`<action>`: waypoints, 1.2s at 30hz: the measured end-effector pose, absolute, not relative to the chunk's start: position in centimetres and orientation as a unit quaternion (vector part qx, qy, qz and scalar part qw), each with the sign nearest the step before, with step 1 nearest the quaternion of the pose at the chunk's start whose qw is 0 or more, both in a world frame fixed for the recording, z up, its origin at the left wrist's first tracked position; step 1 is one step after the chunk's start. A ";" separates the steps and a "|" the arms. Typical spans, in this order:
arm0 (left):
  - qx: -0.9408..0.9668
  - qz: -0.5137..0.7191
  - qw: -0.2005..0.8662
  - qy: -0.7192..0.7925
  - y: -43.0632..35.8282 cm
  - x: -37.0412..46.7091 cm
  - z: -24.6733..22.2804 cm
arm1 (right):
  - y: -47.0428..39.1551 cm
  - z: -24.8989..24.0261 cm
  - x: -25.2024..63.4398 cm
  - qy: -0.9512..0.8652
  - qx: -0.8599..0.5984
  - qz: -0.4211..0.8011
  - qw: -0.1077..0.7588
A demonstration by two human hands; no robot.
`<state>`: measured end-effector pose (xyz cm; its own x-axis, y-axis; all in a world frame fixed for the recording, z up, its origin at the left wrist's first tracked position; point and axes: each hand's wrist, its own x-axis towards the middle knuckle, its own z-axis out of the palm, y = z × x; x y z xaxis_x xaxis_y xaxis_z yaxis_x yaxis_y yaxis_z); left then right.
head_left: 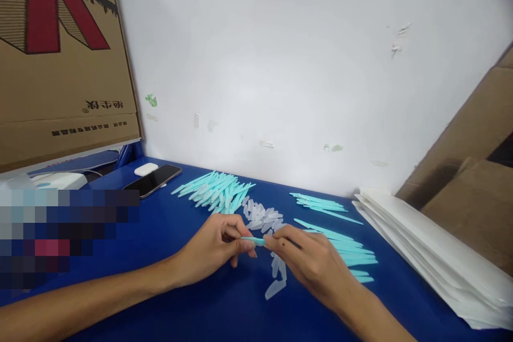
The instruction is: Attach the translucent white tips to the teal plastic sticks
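A slim turquoise eyebrow razor (253, 240) is held crosswise between my two hands, above the middle of the blue table. My left hand (218, 243) is closed in a pinch on its left part. With thumb and fingertips, my right hand (304, 256) grips its right end; whether a cap is there is hidden by the fingers. Just beyond and below my hands lie loose translucent caps (260, 214), several trailing toward me. A heap of turquoise razors (214, 189) is behind my left hand. More razors (352, 251) lie in rows beside my right hand.
A phone (154, 180) and a white earphone case (146, 169) lie at the back left of the blue table (192, 310). White paper sheets or bags (433, 262) are stacked along the right edge. Cardboard boxes (64, 80) flank both sides; a white wall stands behind.
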<state>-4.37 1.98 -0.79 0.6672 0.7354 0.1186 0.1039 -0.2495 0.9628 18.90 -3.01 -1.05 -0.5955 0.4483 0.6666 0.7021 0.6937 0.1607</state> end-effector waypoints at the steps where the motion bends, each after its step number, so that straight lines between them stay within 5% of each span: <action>1: 0.753 0.284 0.518 0.290 1.9 -4.4 -0.8 | -3.1 -1.0 18.9 -0.871 -0.330 -0.209 0.299; 8: 0.928 0.260 0.096 0.249 1.1 -4.5 -0.9 | -2.9 -0.4 18.9 -0.896 -0.340 -0.176 0.227; 13: 0.892 0.322 -0.076 0.308 4.7 -6.3 0.0 | -1.9 1.0 20.7 -0.838 -0.411 -0.221 0.283; 17: 0.825 0.299 -0.186 0.442 8.9 -8.7 1.5 | -0.2 1.1 24.6 -0.777 -0.525 -0.245 0.247; 22: 0.778 0.179 -0.226 0.558 11.0 -10.4 2.4 | 2.2 -1.3 29.8 -0.754 -0.616 -0.204 0.102; 28: 0.774 0.086 -0.187 0.598 11.1 -10.6 1.6 | 2.8 -2.7 31.6 -0.750 -0.631 -0.185 0.068; 36: 0.789 0.141 -0.192 0.566 9.8 -9.3 2.0 | 3.2 -2.7 31.9 -0.762 -0.620 -0.179 0.060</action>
<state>-9.31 9.80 1.98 0.3184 0.8398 0.4397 0.9479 -0.2849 -0.1423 31.89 3.18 -2.68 -0.2246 0.9224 0.3143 0.9656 0.1675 0.1987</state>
